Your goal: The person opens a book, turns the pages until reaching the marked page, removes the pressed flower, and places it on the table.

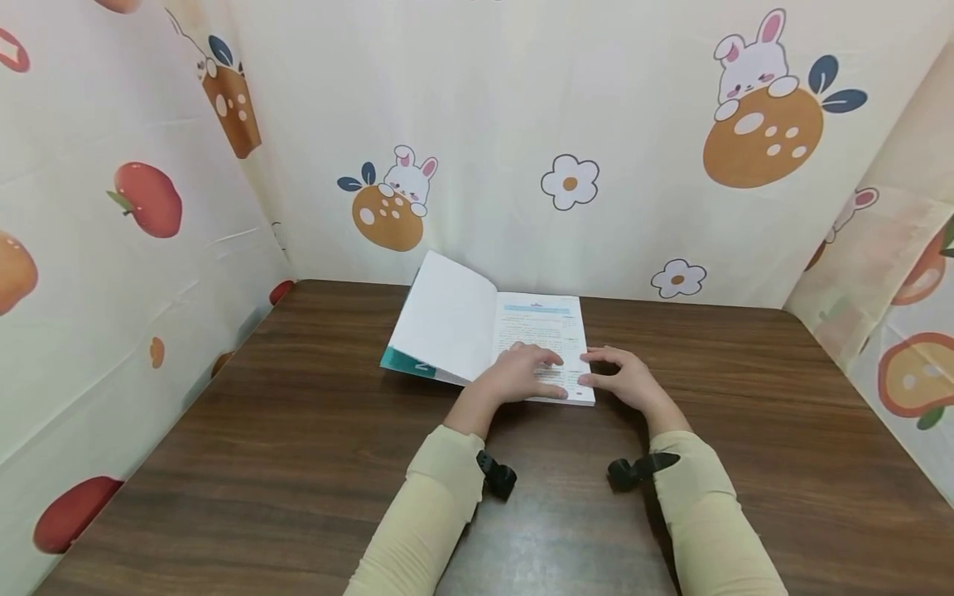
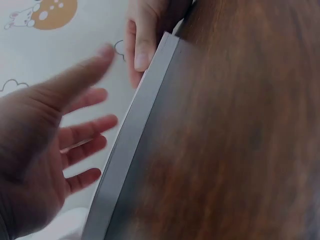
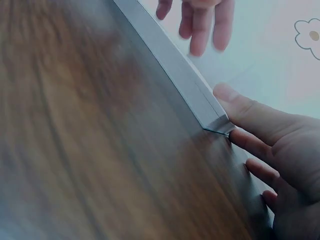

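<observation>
An open book [image 1: 540, 331] with a teal cover lies near the back of the table. Its left side, a blank white leaf [image 1: 447, 319] with the cover under it, tilts up from the tabletop. Over the printed right page is my left hand [image 1: 517, 374], its fingers spread and apart, holding nothing; the left wrist view shows them loosely extended above the page. My right hand [image 1: 626, 381] is at the book's right edge. In the right wrist view its thumb [image 3: 245, 107] lies on the page corner while the index finger meets the book's side, gripping that corner.
The brown wooden table [image 1: 298, 463] runs up to a patterned curtain [image 1: 492, 124] at the back, with more curtain at both sides. Each wrist carries a black strapped camera, one of them the left wrist camera [image 1: 497, 476].
</observation>
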